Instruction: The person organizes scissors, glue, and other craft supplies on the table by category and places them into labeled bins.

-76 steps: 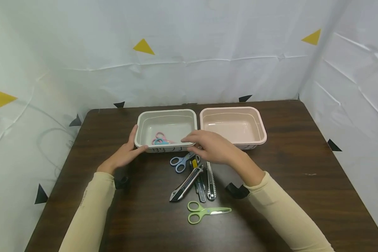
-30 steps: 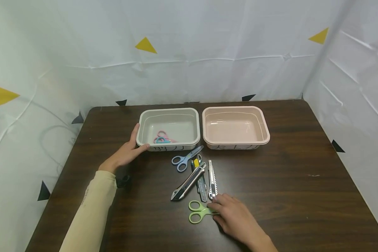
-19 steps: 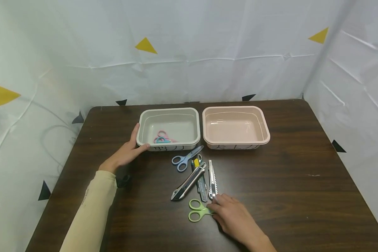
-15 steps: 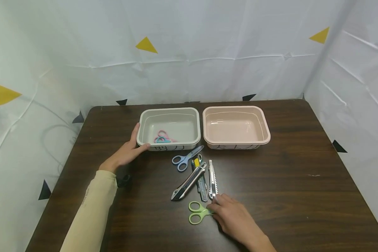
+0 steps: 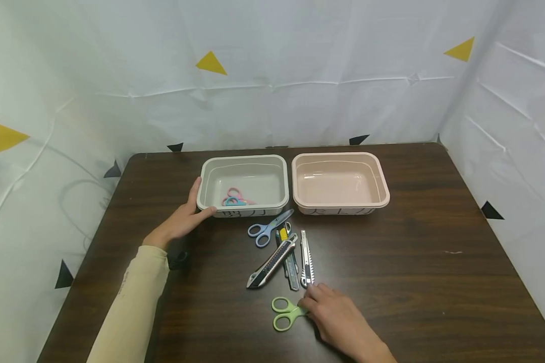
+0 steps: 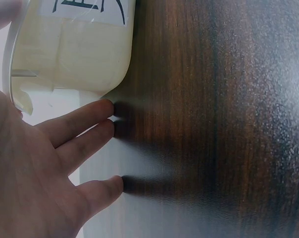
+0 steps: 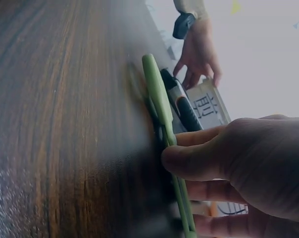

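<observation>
My right hand [image 5: 338, 320] pinches the green scissors [image 5: 296, 310] between thumb and fingers near the blade end. In the right wrist view the green scissors [image 7: 159, 94] are tilted up on edge, and the blades are mostly behind the hand. My left hand [image 5: 179, 224] rests at the left front corner of the grey-white bin [image 5: 245, 158], thumb on the front rim. Its fingers [image 6: 85, 119] are straight and spread beside the bin in the left wrist view. Pink scissors [image 5: 234, 192] and teal-handled scissors [image 5: 233, 201] lie inside that bin.
A pink bin [image 5: 340, 189] stands right of the grey-white one. Between the bins and my right hand lie blue scissors [image 5: 268, 229], a black-and-silver utility knife [image 5: 270, 264], a silver utility knife [image 5: 307, 262] and a yellow-slider utility knife [image 5: 283, 234], partly covered.
My right hand has come from above the grey-white bin down to the green scissors and pinches them. Their handles have just swung slightly towards the near edge. The left hand stays put.
</observation>
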The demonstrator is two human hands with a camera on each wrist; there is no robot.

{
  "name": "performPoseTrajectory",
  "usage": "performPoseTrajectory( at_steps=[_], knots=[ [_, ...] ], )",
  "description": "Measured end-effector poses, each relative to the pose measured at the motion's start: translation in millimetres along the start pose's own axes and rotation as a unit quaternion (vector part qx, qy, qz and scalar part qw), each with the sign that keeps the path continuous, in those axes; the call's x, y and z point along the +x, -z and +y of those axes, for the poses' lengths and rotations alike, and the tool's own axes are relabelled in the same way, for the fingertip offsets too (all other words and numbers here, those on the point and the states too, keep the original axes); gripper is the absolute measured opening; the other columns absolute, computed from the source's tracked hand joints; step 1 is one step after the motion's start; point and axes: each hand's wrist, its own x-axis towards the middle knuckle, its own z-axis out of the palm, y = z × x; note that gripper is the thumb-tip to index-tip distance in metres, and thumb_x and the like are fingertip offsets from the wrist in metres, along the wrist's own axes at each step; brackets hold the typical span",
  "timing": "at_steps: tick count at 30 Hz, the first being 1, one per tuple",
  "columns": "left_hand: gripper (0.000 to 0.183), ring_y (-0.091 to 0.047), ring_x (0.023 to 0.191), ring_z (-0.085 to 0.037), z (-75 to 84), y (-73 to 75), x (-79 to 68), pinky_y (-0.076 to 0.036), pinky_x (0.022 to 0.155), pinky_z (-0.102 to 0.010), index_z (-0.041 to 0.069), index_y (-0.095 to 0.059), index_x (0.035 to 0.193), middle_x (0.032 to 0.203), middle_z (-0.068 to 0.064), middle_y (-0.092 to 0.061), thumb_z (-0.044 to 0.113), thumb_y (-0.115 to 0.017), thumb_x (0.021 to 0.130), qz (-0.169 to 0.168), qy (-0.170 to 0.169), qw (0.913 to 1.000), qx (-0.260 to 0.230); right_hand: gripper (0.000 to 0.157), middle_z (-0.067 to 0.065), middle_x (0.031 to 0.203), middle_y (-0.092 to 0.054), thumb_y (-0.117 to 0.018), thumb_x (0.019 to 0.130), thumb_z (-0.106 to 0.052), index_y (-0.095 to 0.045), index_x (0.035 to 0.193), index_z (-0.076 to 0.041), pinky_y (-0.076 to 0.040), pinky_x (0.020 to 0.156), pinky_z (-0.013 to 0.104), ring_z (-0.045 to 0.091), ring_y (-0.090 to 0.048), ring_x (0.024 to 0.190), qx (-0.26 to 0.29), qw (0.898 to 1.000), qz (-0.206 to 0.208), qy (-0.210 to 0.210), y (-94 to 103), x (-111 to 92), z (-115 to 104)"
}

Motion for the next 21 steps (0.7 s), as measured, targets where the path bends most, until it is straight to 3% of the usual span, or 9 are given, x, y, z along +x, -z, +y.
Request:
performPoseTrajectory(
  at_steps=[7, 14, 21],
  knots=[
    [0.091, -0.041, 0.131, -0.045, -2.2, -0.7, 0.7, -0.031, 0.103, -0.064, 0.053, 0.022, 0.146, 0.157, -0.022, -0.024, 0.063, -0.052, 0.093, 0.002, 0.0, 1.0, 0.0, 0.015, -0.009, 0.092, -0.055, -0.072, 0.084, -0.01, -0.073, 0.097, -0.019, -0.046, 0.064, 0.024, 0.009, -0.051, 0.081, 0.031, 0.999, -0.024, 0.033, 5.7, 3.8, -4.1],
    [0.092, -0.041, 0.131, -0.046, -1.7, -1.1, 0.7, -0.031, 0.103, -0.065, 0.051, 0.022, 0.148, 0.157, -0.023, -0.024, 0.063, -0.052, 0.093, 0.001, -0.003, 1.0, 0.006, 0.018, -0.011, 0.094, -0.054, -0.072, 0.084, -0.012, -0.071, 0.1, -0.021, -0.049, 0.07, 0.027, 0.008, -0.054, 0.085, 0.037, 0.996, 0.007, 0.076, 14.0, 22.6, -10.9],
    [0.093, -0.041, 0.131, -0.047, -3.3, -1.4, 1.0, -0.031, 0.102, -0.065, 0.048, 0.021, 0.149, 0.157, -0.023, -0.023, 0.064, -0.051, 0.093, 0.004, -0.002, 1.0, 0.008, 0.021, -0.009, 0.1, -0.056, -0.07, 0.088, -0.011, -0.071, 0.108, -0.018, -0.048, 0.075, 0.026, 0.008, -0.055, 0.09, 0.073, 0.988, 0.03, 0.131, 39.8, 52.3, -8.2]
  ],
)
